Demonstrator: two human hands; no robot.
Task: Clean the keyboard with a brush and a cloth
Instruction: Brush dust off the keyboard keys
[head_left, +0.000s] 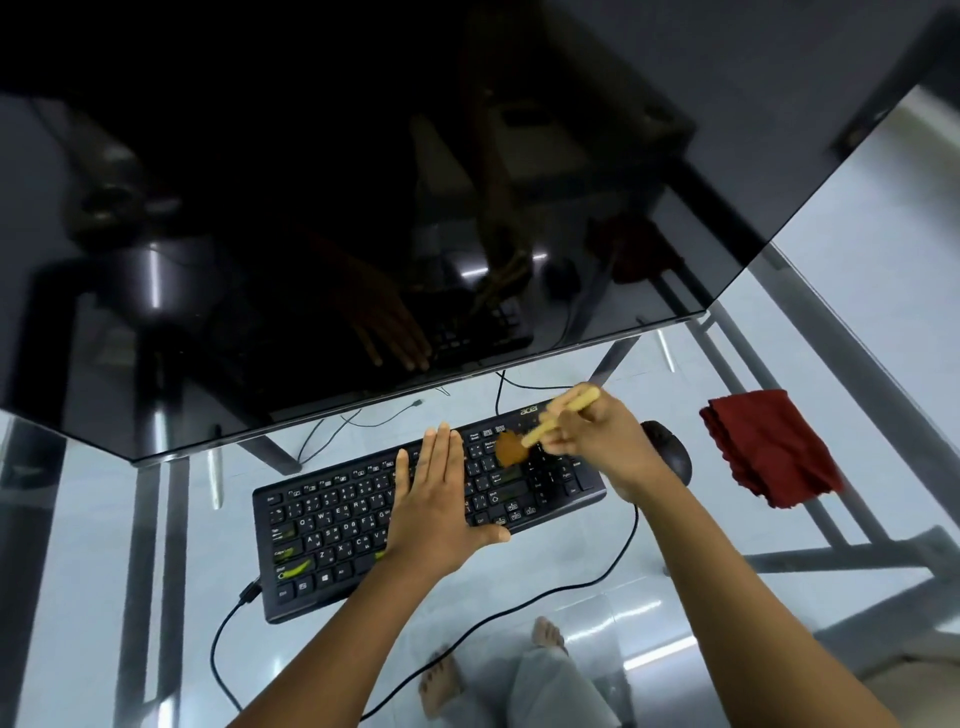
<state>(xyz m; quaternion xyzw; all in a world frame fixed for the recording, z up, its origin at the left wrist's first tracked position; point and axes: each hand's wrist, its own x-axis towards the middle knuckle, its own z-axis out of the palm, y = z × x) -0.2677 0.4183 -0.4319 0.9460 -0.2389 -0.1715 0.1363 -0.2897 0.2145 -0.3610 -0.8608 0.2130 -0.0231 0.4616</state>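
A black keyboard (332, 525) lies slanted on the glass desk (623, 530). My left hand (434, 499) rests flat on its middle keys, fingers straight and together. My right hand (592, 436) grips a brush (524, 441) by its pale wooden handle. The brown bristles touch the keys at the keyboard's upper right, near the number pad. A dark red cloth (763, 447) lies crumpled on the desk to the far right, apart from both hands.
A large dark monitor (363, 208) looms over the back of the desk, close above the keyboard. A black mouse (670, 452) sits just right of the keyboard, behind my right wrist. Cables (597, 577) run over the glass. My legs and feet show beneath it.
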